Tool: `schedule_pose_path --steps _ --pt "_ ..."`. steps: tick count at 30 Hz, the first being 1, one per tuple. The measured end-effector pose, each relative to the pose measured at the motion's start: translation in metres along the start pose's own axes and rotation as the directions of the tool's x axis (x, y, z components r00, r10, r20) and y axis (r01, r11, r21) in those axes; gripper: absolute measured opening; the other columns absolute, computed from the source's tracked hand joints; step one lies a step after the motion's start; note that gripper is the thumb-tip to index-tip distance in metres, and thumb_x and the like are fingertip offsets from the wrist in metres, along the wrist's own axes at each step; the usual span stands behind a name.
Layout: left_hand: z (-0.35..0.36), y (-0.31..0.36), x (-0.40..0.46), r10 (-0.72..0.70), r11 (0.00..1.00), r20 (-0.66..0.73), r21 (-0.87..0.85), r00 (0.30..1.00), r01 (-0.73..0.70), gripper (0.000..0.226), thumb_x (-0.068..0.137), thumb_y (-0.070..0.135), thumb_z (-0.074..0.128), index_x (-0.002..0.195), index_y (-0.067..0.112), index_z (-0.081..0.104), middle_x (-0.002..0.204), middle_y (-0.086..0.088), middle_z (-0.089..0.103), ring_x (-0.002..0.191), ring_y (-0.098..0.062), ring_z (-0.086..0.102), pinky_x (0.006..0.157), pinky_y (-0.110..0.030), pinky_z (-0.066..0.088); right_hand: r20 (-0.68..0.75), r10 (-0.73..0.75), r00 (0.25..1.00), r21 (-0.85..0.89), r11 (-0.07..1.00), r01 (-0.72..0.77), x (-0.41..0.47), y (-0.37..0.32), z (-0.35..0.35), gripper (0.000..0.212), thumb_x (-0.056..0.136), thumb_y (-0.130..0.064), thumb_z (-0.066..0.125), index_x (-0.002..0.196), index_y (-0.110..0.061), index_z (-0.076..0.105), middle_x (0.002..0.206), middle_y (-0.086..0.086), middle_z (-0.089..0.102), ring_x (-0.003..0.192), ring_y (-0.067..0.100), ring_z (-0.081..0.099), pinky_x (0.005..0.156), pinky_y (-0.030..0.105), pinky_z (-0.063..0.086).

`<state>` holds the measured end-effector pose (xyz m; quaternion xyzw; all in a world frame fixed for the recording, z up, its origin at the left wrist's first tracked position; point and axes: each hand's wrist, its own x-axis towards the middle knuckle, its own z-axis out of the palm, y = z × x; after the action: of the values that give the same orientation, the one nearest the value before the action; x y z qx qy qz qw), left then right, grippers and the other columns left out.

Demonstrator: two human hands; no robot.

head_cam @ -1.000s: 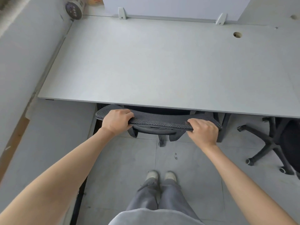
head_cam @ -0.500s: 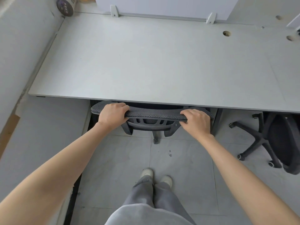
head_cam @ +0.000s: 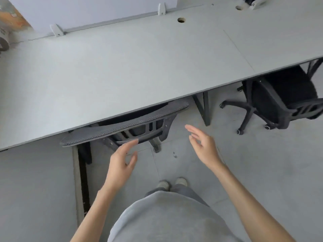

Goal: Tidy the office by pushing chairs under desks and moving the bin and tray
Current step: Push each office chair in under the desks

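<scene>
The grey mesh chair (head_cam: 122, 128) sits tucked under the table (head_cam: 122, 70), with only its curved backrest top and the dark frame behind it poking out from under the near edge, around 11 o'clock from the person's feet. Its seat is hidden beneath the tabletop.

Both hands hang in the air in front of the chair, neither one touching it. The left hand (head_cam: 120, 165) is at about 11 o'clock from the feet, its grip loose and open, fingers spread and slightly curled, fingertips just short of the backrest frame. It has hold of nothing. The right hand (head_cam: 204, 147) is at about 1 o'clock, also with an open, empty grip, fingers extended toward the table, clear of the chair's right end.

A second chair (head_cam: 286, 100), black with a five-legged wheeled base, stands at 2 o'clock, partly under the adjoining stretch of table, its backrest and base well out on the floor (head_cam: 262, 163). A round cable hole (head_cam: 181, 20) shows in the tabletop at 12 o'clock, near the white divider panel (head_cam: 87, 11) along the far edge. The person's pale shoes (head_cam: 172, 185) stand together on the grey tiles.
</scene>
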<state>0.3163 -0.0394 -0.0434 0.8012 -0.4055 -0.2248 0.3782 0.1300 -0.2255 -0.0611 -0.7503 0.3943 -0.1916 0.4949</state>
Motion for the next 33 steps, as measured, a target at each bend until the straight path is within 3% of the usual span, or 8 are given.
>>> schedule_pose_path --steps 3,8,12,15,18,23,27,33 --pt "0.04 -0.001 0.001 -0.127 0.962 0.198 -0.213 0.972 0.169 0.026 0.089 0.013 0.052 0.11 0.027 0.059 0.093 0.034 0.065 0.094 0.008 0.059 0.081 -0.009 0.045 -0.087 0.262 0.961 0.267 0.936 -0.231 -0.049 0.029 -0.007 0.035 0.093 0.003 0.046 0.119 -0.02 0.053 0.119 -0.001 0.06 0.106 -0.008 0.057 0.095 0.012 0.042" --pt "0.099 0.03 0.021 0.017 0.978 0.51 -0.187 0.86 0.091 0.031 0.093 0.005 0.047 0.108 0.029 0.058 0.088 0.025 0.069 0.09 0.001 0.062 0.077 -0.008 0.046 -0.292 0.564 0.772 0.462 0.79 -0.402 -0.145 0.061 -0.013 0.031 0.092 0.003 0.047 0.12 -0.009 0.056 0.112 -0.004 0.063 0.097 -0.012 0.059 0.089 0.009 0.045" --pt "0.154 0.087 0.038 0.203 0.976 0.701 -0.202 0.684 -0.083 0.029 0.094 0.003 0.045 0.114 0.019 0.057 0.095 0.012 0.067 0.09 0.004 0.062 0.078 -0.006 0.045 -0.473 0.71 0.521 0.58 0.697 -0.422 -0.217 0.076 -0.013 0.026 0.092 -0.003 0.051 0.111 -0.019 0.061 0.106 -0.005 0.068 0.098 0.006 0.064 0.091 0.02 0.049" --pt "0.208 0.138 0.046 0.295 0.956 0.772 -0.239 0.563 -0.172 0.029 0.094 0.001 0.044 0.114 0.017 0.057 0.095 0.01 0.066 0.087 0.006 0.061 0.076 -0.005 0.044 -0.55 0.764 0.338 0.678 0.644 -0.355 -0.251 0.087 -0.019 0.027 0.091 -0.002 0.051 0.11 -0.018 0.063 0.101 -0.012 0.071 0.097 0.006 0.065 0.089 0.021 0.05" --pt "0.263 0.183 0.041 0.331 0.941 0.832 -0.258 0.445 -0.218 0.03 0.094 0.003 0.044 0.111 0.025 0.056 0.097 0.01 0.067 0.088 0.002 0.062 0.078 -0.007 0.045 -0.545 0.809 0.22 0.761 0.587 -0.276 -0.269 0.106 -0.037 0.029 0.091 0.0 0.05 0.109 -0.018 0.063 0.1 -0.013 0.071 0.096 0.007 0.066 0.089 0.024 0.051" --pt "0.351 0.236 0.023 0.319 0.931 0.891 -0.232 0.322 -0.281 0.028 0.094 0.006 0.045 0.113 0.023 0.057 0.097 0.01 0.068 0.09 -0.001 0.063 0.078 -0.008 0.046 -0.577 0.801 0.162 0.767 0.599 -0.232 -0.275 0.161 -0.132 0.033 0.091 0.0 0.05 0.102 -0.028 0.061 0.106 -0.006 0.069 0.096 0.006 0.066 0.086 0.02 0.051" --pt "0.4 0.265 0.021 0.277 0.934 0.902 -0.171 0.333 -0.313 0.035 0.093 0.003 0.046 0.105 0.034 0.056 0.094 0.019 0.068 0.089 0.002 0.062 0.077 -0.005 0.044 -0.647 0.738 0.19 0.707 0.675 -0.211 -0.268 0.192 -0.248 0.028 0.091 -0.001 0.05 0.107 -0.021 0.061 0.105 -0.006 0.068 0.092 -0.001 0.064 0.08 0.009 0.047" --pt "0.485 0.324 0.043 0.238 0.936 0.893 -0.106 0.381 -0.337 0.037 0.093 0.001 0.046 0.1 0.036 0.056 0.093 0.026 0.066 0.086 0.005 0.062 0.073 -0.002 0.043 -0.757 0.635 0.155 0.621 0.772 -0.134 -0.252 0.24 -0.4 0.028 0.09 0.002 0.049 0.11 -0.013 0.062 0.102 -0.004 0.068 0.092 0.006 0.066 0.081 0.016 0.05"
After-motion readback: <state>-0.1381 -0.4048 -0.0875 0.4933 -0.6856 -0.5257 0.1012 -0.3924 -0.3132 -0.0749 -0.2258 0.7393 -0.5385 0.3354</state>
